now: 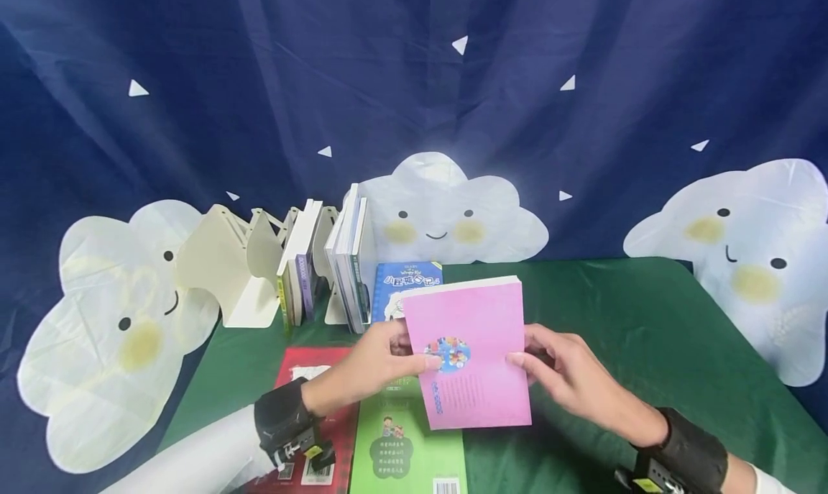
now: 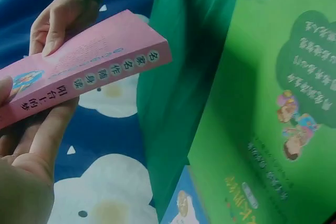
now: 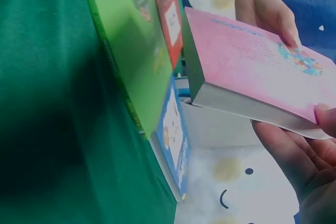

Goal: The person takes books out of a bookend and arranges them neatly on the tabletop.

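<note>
A pink paperback book (image 1: 479, 321) is held up over the table, its cover with a small round picture facing the head camera. My left hand (image 1: 382, 361) grips its left side near the spine, thumb on the cover and fingers behind. On the opposite edge my right hand (image 1: 569, 372) pinches the book between thumb and fingers. The left wrist view shows the printed spine (image 2: 105, 74); the right wrist view shows the white page edges (image 3: 257, 111). Beneath the book lie a green book (image 1: 407, 451) and a blue book (image 1: 401, 278), partly covered by it.
A red book (image 1: 330, 429) lies left of the green one, under my left forearm. Behind it, a cream folding bookshelf (image 1: 252, 303) holds several upright books (image 1: 349, 264). Green cloth (image 1: 614, 300) covers the table, with a dark blue curtain (image 1: 414, 84) behind.
</note>
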`<action>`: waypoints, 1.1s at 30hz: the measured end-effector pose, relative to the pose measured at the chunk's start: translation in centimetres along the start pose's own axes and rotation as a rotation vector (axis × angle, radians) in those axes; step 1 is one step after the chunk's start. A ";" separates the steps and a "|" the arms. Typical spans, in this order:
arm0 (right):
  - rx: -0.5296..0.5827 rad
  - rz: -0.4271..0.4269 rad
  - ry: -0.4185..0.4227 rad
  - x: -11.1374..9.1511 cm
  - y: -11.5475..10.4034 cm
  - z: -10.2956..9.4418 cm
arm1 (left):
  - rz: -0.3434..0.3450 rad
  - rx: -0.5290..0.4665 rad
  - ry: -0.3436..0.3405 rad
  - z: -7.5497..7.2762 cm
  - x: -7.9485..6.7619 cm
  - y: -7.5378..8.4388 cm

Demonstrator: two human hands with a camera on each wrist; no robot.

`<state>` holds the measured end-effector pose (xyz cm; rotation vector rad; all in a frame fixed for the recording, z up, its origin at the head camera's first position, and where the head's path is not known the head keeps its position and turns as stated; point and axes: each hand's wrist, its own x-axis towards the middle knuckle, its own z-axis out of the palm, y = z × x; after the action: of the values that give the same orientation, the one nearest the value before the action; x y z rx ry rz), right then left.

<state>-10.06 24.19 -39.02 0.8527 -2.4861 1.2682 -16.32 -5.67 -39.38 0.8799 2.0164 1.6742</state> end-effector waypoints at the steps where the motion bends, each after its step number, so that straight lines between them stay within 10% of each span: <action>1: 0.022 0.015 -0.004 0.2 0.1 -0.2 | 0.004 0.005 0.005 -0.1 0.1 0.0; 9: 0.189 0.127 0.005 2.2 1.1 -1.6 | 0.049 0.020 0.013 -1.1 0.5 -0.2; 22: 0.301 0.379 0.021 5.6 4.6 -4.1 | 0.417 0.914 0.136 -4.8 -0.1 -1.3; 33: 0.367 0.545 0.009 7.0 9.1 -3.7 | 0.454 1.015 0.177 -6.0 -1.7 -2.4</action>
<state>-21.26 28.48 -39.77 0.2164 -2.6139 1.9340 -19.46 -11.45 -40.52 1.6337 2.9938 0.8015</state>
